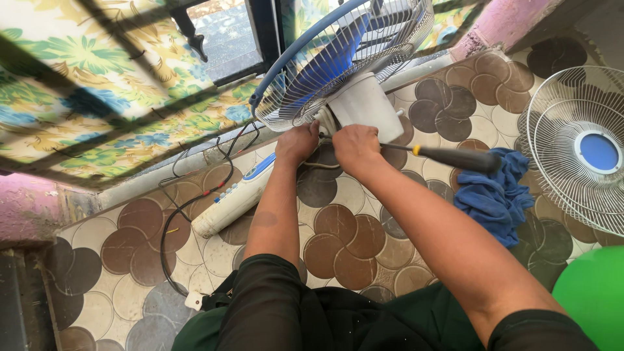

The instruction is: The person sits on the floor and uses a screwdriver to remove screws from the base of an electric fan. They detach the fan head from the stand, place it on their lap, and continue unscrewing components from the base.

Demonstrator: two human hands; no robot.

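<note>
A fan head with blue blades (338,55) inside a rear wire cage (364,39) lies on its side on the patterned floor, its white motor housing (364,107) facing me. My left hand (298,143) is closed on the white part just below the housing. My right hand (355,146) grips a screwdriver with a black handle (458,158) that sticks out to the right; its tip is hidden behind my hand at the housing.
The fan's white control column (234,198) lies to the left with a black cable (195,195) looping over the floor. A blue cloth (497,195) lies at the right, beside the detached front grille (582,149). A green round object (595,296) sits at the lower right.
</note>
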